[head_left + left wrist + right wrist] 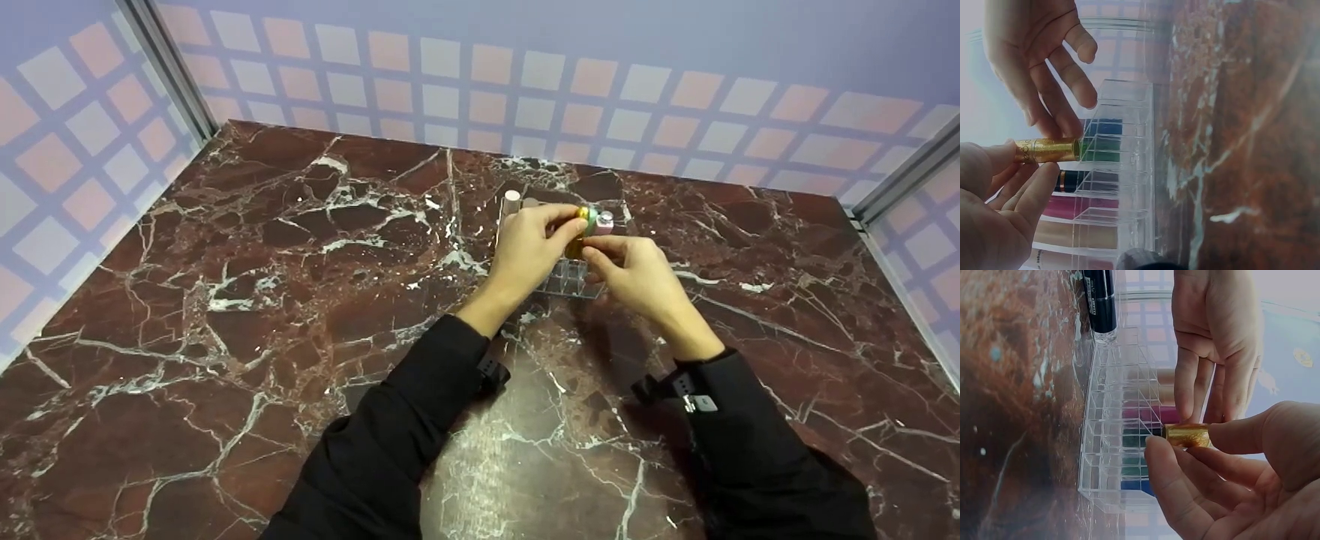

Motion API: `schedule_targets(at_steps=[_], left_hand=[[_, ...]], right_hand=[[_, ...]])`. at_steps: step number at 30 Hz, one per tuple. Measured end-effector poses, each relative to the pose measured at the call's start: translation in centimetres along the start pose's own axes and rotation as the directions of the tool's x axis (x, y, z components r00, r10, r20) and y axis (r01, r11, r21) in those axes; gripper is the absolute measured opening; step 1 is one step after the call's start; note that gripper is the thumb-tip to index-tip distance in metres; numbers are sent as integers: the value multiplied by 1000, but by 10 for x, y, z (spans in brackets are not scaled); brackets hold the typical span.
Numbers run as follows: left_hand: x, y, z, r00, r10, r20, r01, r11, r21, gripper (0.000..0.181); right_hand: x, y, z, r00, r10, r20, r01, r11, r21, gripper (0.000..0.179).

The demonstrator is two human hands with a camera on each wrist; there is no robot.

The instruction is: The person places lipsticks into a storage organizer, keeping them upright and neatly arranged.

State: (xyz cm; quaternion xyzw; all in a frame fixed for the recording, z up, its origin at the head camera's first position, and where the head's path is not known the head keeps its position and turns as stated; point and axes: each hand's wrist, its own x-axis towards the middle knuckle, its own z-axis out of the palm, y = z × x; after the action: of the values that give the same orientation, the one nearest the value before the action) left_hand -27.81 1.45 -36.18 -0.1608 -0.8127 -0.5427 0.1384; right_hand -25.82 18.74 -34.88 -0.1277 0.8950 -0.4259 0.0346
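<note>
Between my two hands is a gold lipstick tube, held upright over a clear lipstick rack. My left hand pinches the tube's upper part with thumb and fingers. From the other side my right hand grips it lower down, with its thumb by the tube's lower end in the right wrist view. Several tubes stand in the rack behind: a blue one, a green one, a dark one with a gold ring, a magenta one and a beige one.
A pale-topped tube stands left of the hands, and a pink item with a silvery top stands right. A dark cylinder with white lettering is beside the rack's end. The marbled table meets tiled-pattern walls.
</note>
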Motion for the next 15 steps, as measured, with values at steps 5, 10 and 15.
schedule_targets(at_steps=[5, 10, 15], left_hand=[[0, -1, 2, 1000, -15, -6, 14, 1000, -15, 26], [-1, 1, 4, 999, -31, 12, 32, 998, -57, 24], [-2, 1, 6, 999, -37, 23, 39, 997, -71, 25]], right_hand=[[0, -1, 0, 1000, -23, 0, 23, 999, -43, 34], [0, 0, -1, 999, -42, -7, 41, 996, -82, 34], [-1, 0, -3, 999, -36, 0, 36, 995, -91, 35]])
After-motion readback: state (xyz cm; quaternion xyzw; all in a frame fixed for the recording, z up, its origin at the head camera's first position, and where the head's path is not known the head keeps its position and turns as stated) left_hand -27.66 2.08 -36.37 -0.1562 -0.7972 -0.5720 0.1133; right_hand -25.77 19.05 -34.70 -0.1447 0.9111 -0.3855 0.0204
